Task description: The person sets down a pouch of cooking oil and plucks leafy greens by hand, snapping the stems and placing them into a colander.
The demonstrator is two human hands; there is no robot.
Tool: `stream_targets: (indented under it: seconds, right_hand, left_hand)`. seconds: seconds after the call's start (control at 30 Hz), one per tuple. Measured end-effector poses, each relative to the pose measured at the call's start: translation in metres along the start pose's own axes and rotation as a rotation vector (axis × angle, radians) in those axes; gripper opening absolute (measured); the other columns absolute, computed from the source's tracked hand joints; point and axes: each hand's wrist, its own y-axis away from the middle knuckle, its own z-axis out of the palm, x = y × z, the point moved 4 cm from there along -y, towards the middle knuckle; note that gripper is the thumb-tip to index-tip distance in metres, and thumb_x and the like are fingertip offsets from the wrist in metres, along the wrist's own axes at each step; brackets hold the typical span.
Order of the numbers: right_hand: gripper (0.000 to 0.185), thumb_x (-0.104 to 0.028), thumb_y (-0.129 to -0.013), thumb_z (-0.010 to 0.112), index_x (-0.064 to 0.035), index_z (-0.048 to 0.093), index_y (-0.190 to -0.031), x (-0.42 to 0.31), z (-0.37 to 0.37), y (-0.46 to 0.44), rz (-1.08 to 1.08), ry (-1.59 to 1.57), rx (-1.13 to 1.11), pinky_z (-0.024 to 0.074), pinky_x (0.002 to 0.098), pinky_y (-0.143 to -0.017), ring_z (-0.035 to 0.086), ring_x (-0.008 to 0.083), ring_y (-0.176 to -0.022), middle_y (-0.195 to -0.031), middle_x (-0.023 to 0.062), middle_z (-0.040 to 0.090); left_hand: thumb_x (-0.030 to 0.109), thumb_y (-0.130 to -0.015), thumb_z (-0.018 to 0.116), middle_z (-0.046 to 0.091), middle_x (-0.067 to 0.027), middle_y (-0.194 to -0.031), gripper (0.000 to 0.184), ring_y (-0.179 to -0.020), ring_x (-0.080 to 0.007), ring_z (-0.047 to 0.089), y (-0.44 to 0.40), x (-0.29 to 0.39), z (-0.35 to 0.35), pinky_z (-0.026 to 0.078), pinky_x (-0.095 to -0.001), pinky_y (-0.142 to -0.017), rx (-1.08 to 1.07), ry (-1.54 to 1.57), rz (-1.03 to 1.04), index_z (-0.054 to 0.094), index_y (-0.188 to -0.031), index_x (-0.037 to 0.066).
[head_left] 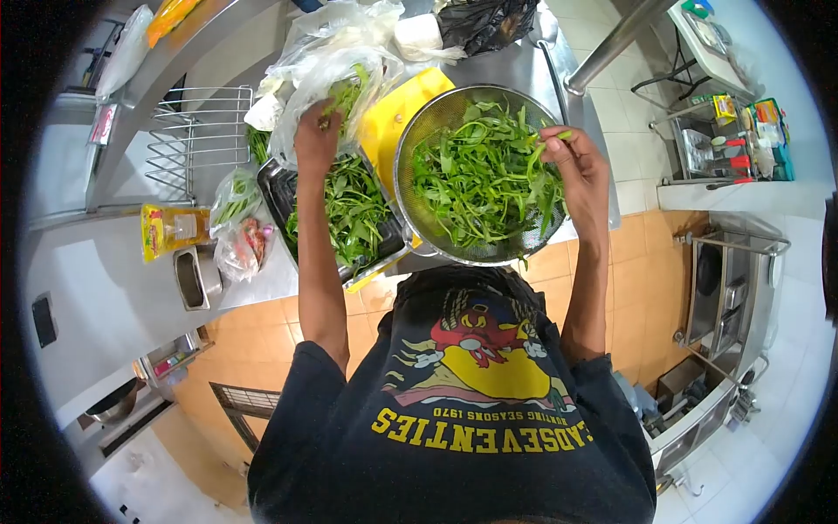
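My right hand (576,164) pinches a leafy green stem (559,137) over the right rim of a round metal colander (406,188). Leafy greens (484,175) with long stems fill the colander. My left hand (318,135), its fingers curled, is at the mouth of a clear plastic bag (288,122) that has green stems (351,92) in it. What those fingers hold, if anything, I cannot make out. Below the left hand, a dark rectangular tray (278,205) holds more leafy greens (353,214), partly hidden by my forearm. A yellow cutting board (380,122) lies between tray and colander.
A wire rack (196,140) stands at the left. Near it are a yellow pouch (173,231), a small metal container (194,278) and bagged vegetables (234,196). A black plastic bag (489,24) and a ladle (546,35) lie behind the colander. A metal post (615,44) rises at the right.
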Motion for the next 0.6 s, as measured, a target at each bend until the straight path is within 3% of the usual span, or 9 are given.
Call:
stream_targets:
  seconds: [0.03,0.2,0.23,0.33,0.4,0.6]
  right_hand:
    - [0.017,-0.014,-0.097,0.06,-0.0009,0.065,-0.108,0.0,0.0,0.0,0.0,0.001,-0.002,0.0468,0.0245,-0.077,0.057,0.0109,-0.085,-0.1,0.0043,0.065]
    - [0.018,-0.012,-0.096,0.061,0.0008,0.063,-0.109,-0.001,0.002,-0.004,0.002,-0.092,0.028,0.0522,0.027,-0.078,0.064,0.0137,-0.089,-0.1,0.009,0.068]
    - [0.019,-0.011,-0.096,0.061,0.0012,0.063,-0.109,0.0,0.001,-0.006,0.001,-0.119,0.034,0.0531,0.0275,-0.078,0.065,0.0143,-0.089,-0.099,0.0101,0.069]
    - [0.02,-0.011,-0.095,0.062,0.002,0.062,-0.11,-0.001,0.002,-0.01,0.042,-0.189,0.03,0.0529,0.027,-0.078,0.066,0.0153,-0.085,-0.095,0.0123,0.07]
    - [0.019,-0.011,-0.094,0.064,0.001,0.063,-0.108,0.0,0.005,-0.011,0.049,-0.238,0.016,0.0522,0.026,-0.077,0.066,0.0141,-0.083,-0.095,0.0121,0.071]
    - [0.015,-0.007,-0.091,0.066,0.002,0.068,-0.102,-0.001,0.015,-0.009,0.022,-0.185,-0.019,0.0507,0.0239,-0.075,0.062,0.0098,-0.08,-0.093,0.0069,0.07]
  left_hand:
    - [0.012,-0.088,0.068,0.068,-0.0187,-0.104,0.035,-0.083,-0.0279,0.065,-0.001,-0.008,0.001,0.052,-0.0383,-0.077,0.007,0.05,0.029,0.064,-0.121,0.006]
    - [0.011,-0.09,0.065,0.067,-0.0164,-0.108,0.03,-0.088,-0.027,0.066,0.02,0.032,-0.013,0.052,-0.0382,-0.078,0.154,-0.089,0.181,0.065,-0.121,0.008]
    - [0.012,-0.092,0.065,0.068,-0.0121,-0.107,0.029,-0.088,-0.0222,0.065,0.026,0.051,-0.009,0.051,-0.0354,-0.08,0.113,0.055,0.104,0.065,-0.12,0.01]
    - [0.014,-0.092,0.066,0.07,-0.0089,-0.105,0.027,-0.09,-0.0167,0.064,0.048,0.088,0.03,0.051,-0.0324,-0.08,-0.116,0.508,0.161,0.066,-0.119,0.01]
    - [0.016,-0.092,0.068,0.071,-0.0066,-0.102,0.026,-0.093,-0.0118,0.063,0.073,0.135,0.044,0.05,-0.028,-0.081,-0.345,0.553,0.129,0.067,-0.117,0.008]
    - [0.011,-0.087,0.074,0.071,-0.0051,-0.097,0.03,-0.086,-0.0097,0.065,0.101,0.185,0.08,0.051,-0.0259,-0.078,-0.503,0.783,0.12,0.066,-0.115,0.006]
